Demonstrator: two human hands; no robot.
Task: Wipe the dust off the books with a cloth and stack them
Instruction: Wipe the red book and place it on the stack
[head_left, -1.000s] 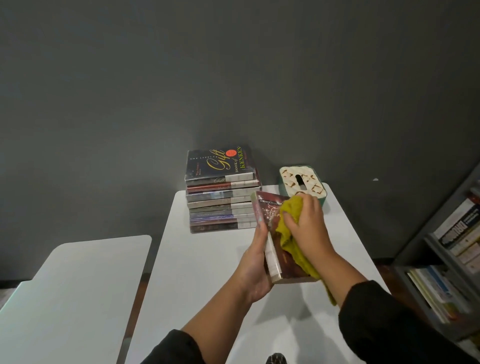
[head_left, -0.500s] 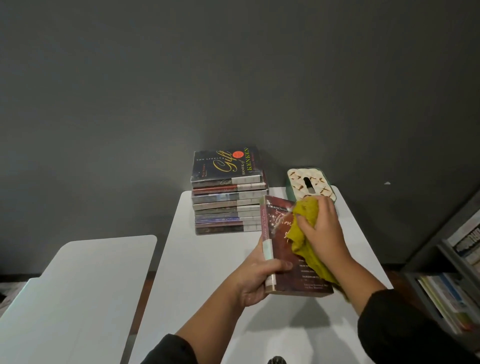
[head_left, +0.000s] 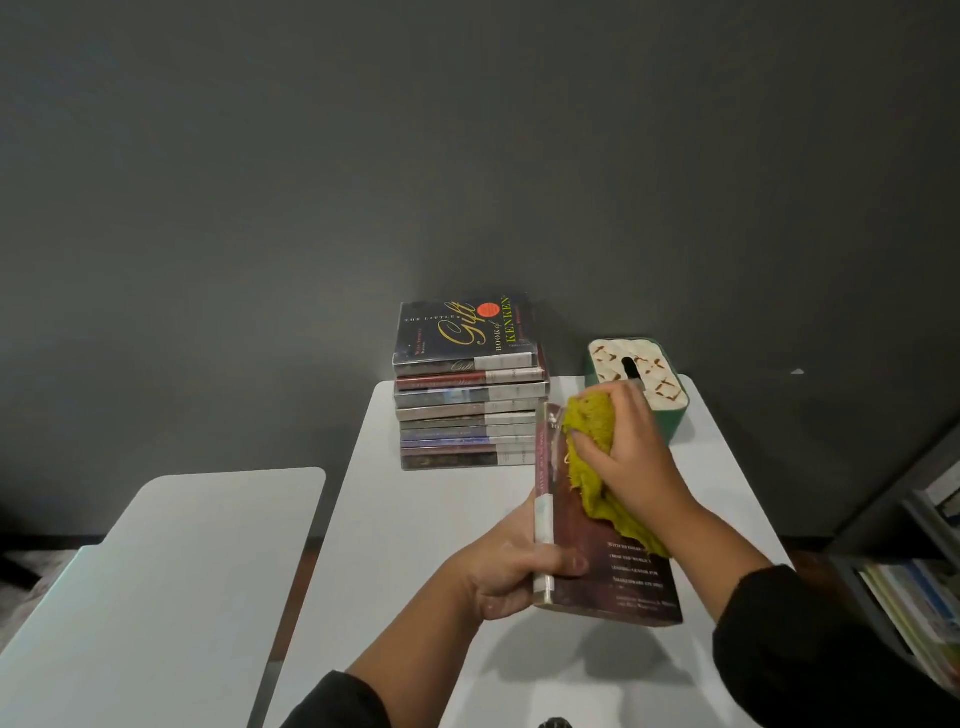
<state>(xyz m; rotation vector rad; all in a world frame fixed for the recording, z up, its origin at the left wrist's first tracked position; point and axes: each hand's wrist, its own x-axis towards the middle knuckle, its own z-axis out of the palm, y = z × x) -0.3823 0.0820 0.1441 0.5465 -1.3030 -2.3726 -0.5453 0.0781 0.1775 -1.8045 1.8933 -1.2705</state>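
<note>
1. The dark red book (head_left: 608, 540) was held above the white desk (head_left: 426, 519), near its front, cover tilted up toward the person.
2. Left hand (head_left: 511, 571) clamped the spine's near end, thumb over the cover; this grip likely steadied the book against the rubbing.
3. Right hand (head_left: 621, 457) clutched the yellow-green cloth (head_left: 597, 467), bunched and pressed onto the cover's far half. The loose tail trailed down across the cover.
4. Judged: cover wipe under way, stacking not yet done for this book.
5. The stack of books (head_left: 467, 395) stood at the desk's back, just beyond the held book, spines facing the person.
6. A green tissue box (head_left: 644, 384) sat right of the stack, partly hidden behind the right hand; it might crowd the reach.
7. A second white desk (head_left: 156, 571) lay left; a bookshelf (head_left: 914, 571) at the right edge.
</note>
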